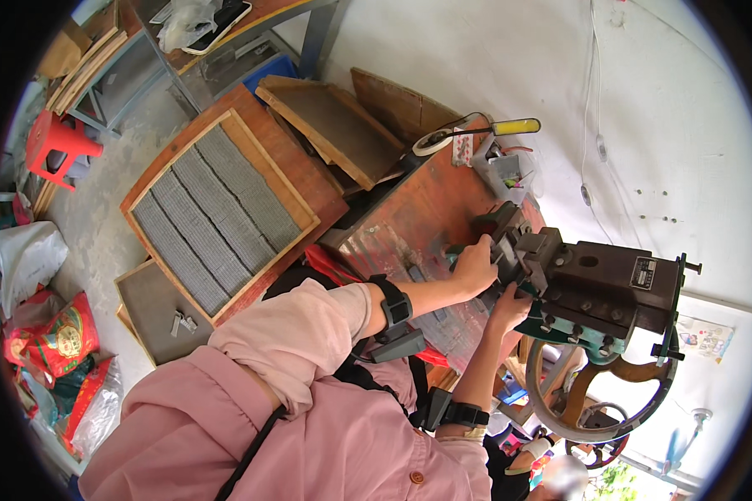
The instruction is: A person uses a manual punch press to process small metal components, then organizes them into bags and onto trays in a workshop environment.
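A dark brown and green bench machine with a large handwheel stands on the right of a worn reddish worktop. My left hand is at the machine's near end, fingers bent against its dark metal block. Beside it, my right hand has its fingers pressed together at the same working slot. Whatever either hand pinches is too small or hidden to name. Both forearms wear black straps with dark boxes.
A wooden-framed tray holds rows of grey parts. Behind it lean wooden trays. Small metal pieces lie on a brown board. A clear plastic bin and a yellow-handled tool are by the wall. Another person's arm shows below the handwheel.
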`<state>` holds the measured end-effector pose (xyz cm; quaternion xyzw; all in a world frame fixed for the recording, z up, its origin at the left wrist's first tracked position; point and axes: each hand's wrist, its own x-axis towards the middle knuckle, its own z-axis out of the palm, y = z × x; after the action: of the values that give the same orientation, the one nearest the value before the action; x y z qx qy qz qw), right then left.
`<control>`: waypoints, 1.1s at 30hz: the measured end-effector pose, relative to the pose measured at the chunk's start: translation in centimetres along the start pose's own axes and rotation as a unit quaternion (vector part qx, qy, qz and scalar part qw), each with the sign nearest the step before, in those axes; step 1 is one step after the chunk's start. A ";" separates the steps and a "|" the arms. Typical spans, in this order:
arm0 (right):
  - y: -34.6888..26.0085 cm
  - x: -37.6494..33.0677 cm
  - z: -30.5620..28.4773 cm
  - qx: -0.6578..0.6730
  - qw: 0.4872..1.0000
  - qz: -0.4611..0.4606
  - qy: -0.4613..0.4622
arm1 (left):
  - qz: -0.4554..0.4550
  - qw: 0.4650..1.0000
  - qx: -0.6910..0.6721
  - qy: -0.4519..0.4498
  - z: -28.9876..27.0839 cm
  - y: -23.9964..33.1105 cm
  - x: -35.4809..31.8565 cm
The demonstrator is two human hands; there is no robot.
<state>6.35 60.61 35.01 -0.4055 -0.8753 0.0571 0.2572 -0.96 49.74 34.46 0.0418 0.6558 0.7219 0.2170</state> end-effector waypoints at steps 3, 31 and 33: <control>-0.4 -0.3 -0.3 -0.006 1.000 -0.005 0.015 | 0.001 1.000 0.027 0.001 0.9 0.2 -0.2; -0.5 -0.9 -1.9 0.124 0.990 0.021 -0.064 | 0.073 0.993 0.095 -0.021 6.8 -0.4 0.5; -0.3 -1.0 -1.8 0.125 0.990 0.019 -0.070 | 0.076 0.993 0.092 -0.019 6.8 -0.4 0.5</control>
<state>7.61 59.48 36.24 -0.3820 -0.8690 0.1993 0.2431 1.04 56.25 34.90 0.1251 0.7102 0.6717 0.1698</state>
